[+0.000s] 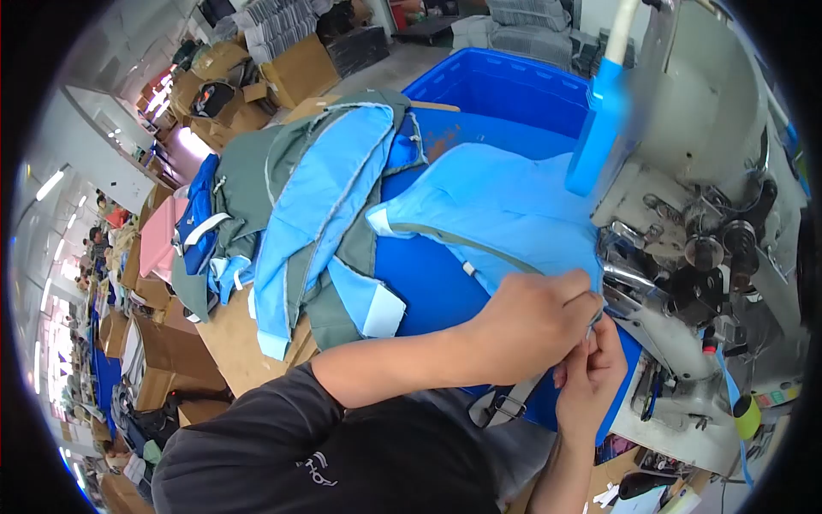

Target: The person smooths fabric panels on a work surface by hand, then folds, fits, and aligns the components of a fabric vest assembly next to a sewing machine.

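Observation:
A light blue fabric piece point(488, 184) with a dark green strip point(471, 244) along its near edge lies across the blue work surface and reaches the sewing machine point(685, 248). My left hand point(544, 321) is closed on the near edge of this fabric, just in front of the machine head. Right below it, my right hand point(591, 368) pinches at the same spot, fingertips close to the left ones. The exact bit between my fingers is mostly hidden. A strap with a metal buckle point(505, 407) hangs beneath my left wrist.
Sewn light blue and dark green fabric panels point(330, 188) are heaped to the left. Behind the work surface stands a blue plastic bin point(505, 86). Cardboard boxes point(300, 64) and pink fabric point(163, 236) are farther left. A lime-green item point(747, 417) sits at the machine's right.

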Action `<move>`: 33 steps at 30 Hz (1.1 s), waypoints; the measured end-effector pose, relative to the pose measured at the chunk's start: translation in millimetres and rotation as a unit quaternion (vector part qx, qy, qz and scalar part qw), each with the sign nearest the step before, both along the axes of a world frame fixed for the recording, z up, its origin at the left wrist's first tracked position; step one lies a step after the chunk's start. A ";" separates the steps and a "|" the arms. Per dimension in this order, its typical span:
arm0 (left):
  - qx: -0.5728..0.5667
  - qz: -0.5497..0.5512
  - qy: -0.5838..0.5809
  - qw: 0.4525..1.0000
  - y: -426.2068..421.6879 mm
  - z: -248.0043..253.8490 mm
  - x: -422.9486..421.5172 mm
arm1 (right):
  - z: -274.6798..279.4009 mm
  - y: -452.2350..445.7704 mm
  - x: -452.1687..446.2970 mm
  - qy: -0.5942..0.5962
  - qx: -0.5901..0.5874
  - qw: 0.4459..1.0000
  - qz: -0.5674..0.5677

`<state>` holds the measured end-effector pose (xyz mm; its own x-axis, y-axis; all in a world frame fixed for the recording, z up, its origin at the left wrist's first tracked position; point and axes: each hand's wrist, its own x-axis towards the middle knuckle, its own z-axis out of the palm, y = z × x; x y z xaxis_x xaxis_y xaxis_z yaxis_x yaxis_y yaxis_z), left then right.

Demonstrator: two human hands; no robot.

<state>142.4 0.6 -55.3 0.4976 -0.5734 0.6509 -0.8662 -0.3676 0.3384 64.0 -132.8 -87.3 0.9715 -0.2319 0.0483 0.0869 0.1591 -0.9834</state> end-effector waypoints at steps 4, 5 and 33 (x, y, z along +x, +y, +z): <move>0.012 -0.008 -0.004 1.000 -1.5 0.9 7.4 | -3.8 -1.6 4.3 -0.009 0.000 1.000 -0.009; 0.012 -0.009 -0.005 1.000 -3.1 0.5 11.1 | -3.7 -3.4 6.3 -0.007 -0.008 1.000 -0.006; -0.051 -0.017 0.096 0.994 5.4 5.8 47.8 | 13.4 -2.4 21.8 0.003 -0.015 1.000 -0.010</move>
